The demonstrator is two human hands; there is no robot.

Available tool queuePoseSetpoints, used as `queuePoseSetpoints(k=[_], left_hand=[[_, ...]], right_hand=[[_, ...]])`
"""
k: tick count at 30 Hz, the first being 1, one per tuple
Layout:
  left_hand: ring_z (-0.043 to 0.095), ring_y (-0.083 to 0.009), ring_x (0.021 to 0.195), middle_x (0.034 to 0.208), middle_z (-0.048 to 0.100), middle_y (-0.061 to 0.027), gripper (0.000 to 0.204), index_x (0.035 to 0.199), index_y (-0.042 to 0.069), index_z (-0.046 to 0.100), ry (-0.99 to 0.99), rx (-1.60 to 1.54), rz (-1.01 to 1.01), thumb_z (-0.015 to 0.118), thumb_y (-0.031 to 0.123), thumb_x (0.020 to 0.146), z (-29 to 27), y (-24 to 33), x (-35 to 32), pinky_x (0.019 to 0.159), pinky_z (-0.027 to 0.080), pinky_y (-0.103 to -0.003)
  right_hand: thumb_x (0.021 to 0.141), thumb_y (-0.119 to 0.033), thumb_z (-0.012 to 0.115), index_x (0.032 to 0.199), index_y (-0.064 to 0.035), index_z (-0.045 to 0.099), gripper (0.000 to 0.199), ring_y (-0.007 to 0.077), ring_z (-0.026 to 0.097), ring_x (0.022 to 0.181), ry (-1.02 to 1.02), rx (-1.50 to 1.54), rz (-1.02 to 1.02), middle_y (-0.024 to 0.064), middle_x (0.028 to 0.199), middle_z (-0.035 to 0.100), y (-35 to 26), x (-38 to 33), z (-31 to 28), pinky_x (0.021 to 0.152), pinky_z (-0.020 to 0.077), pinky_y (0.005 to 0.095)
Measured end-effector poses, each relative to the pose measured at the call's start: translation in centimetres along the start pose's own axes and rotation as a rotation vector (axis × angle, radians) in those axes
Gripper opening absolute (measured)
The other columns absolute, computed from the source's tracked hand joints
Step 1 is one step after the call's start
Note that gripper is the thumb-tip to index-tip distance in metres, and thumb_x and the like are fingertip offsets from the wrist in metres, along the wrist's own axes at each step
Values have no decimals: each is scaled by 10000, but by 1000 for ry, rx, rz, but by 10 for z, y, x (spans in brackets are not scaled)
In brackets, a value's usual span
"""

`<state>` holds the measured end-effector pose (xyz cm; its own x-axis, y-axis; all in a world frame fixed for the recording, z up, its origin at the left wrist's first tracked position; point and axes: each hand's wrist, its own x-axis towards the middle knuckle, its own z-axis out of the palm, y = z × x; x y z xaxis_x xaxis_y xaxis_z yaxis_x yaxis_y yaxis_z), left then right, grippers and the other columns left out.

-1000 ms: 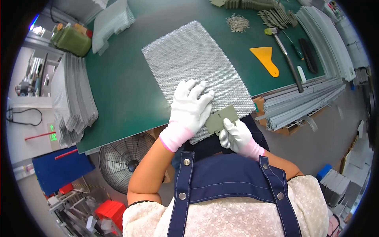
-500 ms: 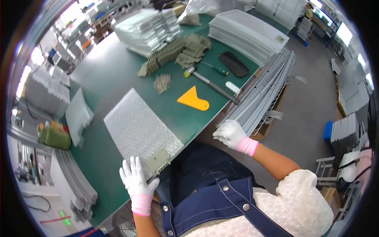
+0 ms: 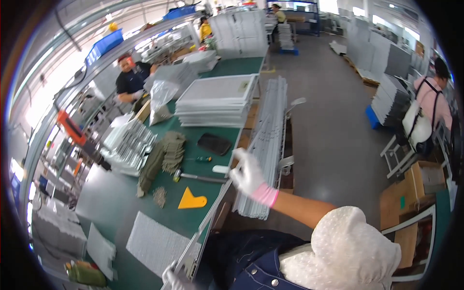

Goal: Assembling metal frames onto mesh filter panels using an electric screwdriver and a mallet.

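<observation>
At the table (image 3: 186, 221), grey strip (image 3: 205, 223), far end in fingers of right hand (image 3: 250, 176)

We note the right forearm (image 3: 304, 208) reaching forward and leftward from the body, bare below the sleeve (image 3: 355, 237). The pink cuff (image 3: 266, 194) covers its wrist. We record the right hand (image 3: 247, 173), white-gloved, with fingers bent and thumb drawn in. We find the left hand (image 3: 178, 280), likewise gloved, low and partly cut by the lower edge, fingers curled.
</observation>
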<state>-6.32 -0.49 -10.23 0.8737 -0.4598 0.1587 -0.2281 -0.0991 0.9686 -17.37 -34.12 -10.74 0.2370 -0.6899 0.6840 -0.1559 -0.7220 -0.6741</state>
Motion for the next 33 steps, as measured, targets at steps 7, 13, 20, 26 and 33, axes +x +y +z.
queuePoseSetpoints(k=[7,13,20,26,33], left_hand=[[561,-213,962,1087,570,-135,325,1103,-19,537,-101,-189,-97,427,256,969,0,7,-26,831,469,-343],[542,-120,642,747,565,-10,284,962,43,596,111,-1236,-269,566,318,897,-111,-56,19,588,460,-231],[505,-50,595,811,565,-18,321,1246,47,475,178,-238,0,433,95,931,-82,-42,38,515,415,-160],[600,-420,744,823,613,-237,514,1288,105,420,248,868,-269,522,351,848,-31,-53,24,662,485,-472],[623,-367,708,862,628,-212,692,1315,5,368,242,1008,-539,488,489,835,-54,-47,-10,652,508,-443]], right_hand=[[895,-271,544,1297,-50,348,499,413,515,1015,360,1331,1122,259,1144,482,167,4,32,885,450,477],[959,-213,390,880,-89,441,155,110,401,413,479,1058,517,31,658,469,29,99,-67,330,325,250],[909,-150,476,1404,-149,309,522,73,463,421,-688,698,585,-14,572,457,-100,12,26,379,415,251],[816,-205,493,1336,-6,332,580,433,572,818,-824,56,-146,266,945,571,-56,-78,150,728,483,465],[831,-250,533,1195,-60,403,431,383,593,815,-1092,-180,-348,195,1007,512,-93,-98,173,690,501,456]])
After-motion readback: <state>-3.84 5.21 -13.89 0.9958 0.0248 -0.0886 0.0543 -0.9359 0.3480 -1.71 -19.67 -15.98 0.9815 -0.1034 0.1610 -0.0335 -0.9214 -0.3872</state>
